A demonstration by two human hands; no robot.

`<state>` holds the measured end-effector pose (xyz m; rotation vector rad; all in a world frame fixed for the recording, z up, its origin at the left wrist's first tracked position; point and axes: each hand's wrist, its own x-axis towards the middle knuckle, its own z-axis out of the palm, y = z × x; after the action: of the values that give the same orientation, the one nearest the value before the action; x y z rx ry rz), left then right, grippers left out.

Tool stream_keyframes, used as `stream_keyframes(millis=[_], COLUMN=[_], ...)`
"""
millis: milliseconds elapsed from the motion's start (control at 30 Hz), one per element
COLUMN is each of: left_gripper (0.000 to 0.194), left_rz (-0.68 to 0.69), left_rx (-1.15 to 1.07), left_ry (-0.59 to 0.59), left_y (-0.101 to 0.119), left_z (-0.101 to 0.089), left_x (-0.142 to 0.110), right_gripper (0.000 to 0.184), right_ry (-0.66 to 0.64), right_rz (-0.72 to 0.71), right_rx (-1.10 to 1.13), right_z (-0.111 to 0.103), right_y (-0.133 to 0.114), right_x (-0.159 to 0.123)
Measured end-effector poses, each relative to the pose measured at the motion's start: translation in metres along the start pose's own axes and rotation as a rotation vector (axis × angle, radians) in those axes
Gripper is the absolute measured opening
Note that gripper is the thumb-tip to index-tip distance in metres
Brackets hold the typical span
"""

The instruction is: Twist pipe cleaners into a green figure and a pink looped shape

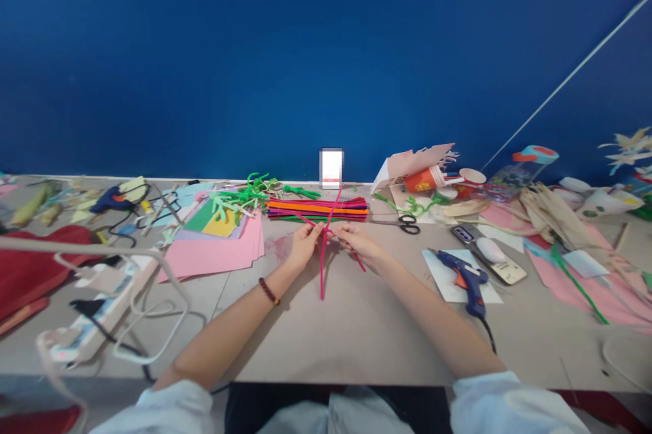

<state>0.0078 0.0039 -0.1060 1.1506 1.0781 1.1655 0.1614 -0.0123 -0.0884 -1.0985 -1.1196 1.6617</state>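
My left hand (304, 244) and my right hand (359, 241) meet over the middle of the grey table (356, 325), both pinched on pink pipe cleaners (322, 264) that cross between my fingers. One strand hangs down toward me, another slants up and away. Just beyond my hands lies a flat bundle of coloured pipe cleaners (316, 208). A beaded bracelet (268, 291) is on my left wrist.
Pink and coloured paper sheets (216, 244) lie to the left with green pipe cleaner scraps (244, 195). Black scissors (407, 223), a blue glue gun (466, 280) on white paper, a phone (464, 233), an orange paper cup (424, 180) sit right. A power strip (102, 312) with cables is near left.
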Motion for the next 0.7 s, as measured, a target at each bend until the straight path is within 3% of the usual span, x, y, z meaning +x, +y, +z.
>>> stream_keyframes(millis=[267, 500, 700], left_gripper=[0.047, 0.042, 0.042], left_rz=[0.038, 0.037, -0.006], left_rx=[-0.062, -0.04, -0.072], left_ry=[0.09, -0.096, -0.134], left_y=[-0.002, 0.004, -0.001], left_z=[0.001, -0.006, -0.008], left_x=[0.003, 0.007, 0.008], right_gripper=[0.041, 0.035, 0.033], right_ry=[0.053, 0.007, 0.083], right_rz=[-0.099, -0.07, -0.062], right_rx=[0.043, -0.06, -0.092], right_z=[0.008, 0.002, 0.006], right_y=[0.008, 0.002, 0.002], right_x=[0.007, 0.0, -0.004])
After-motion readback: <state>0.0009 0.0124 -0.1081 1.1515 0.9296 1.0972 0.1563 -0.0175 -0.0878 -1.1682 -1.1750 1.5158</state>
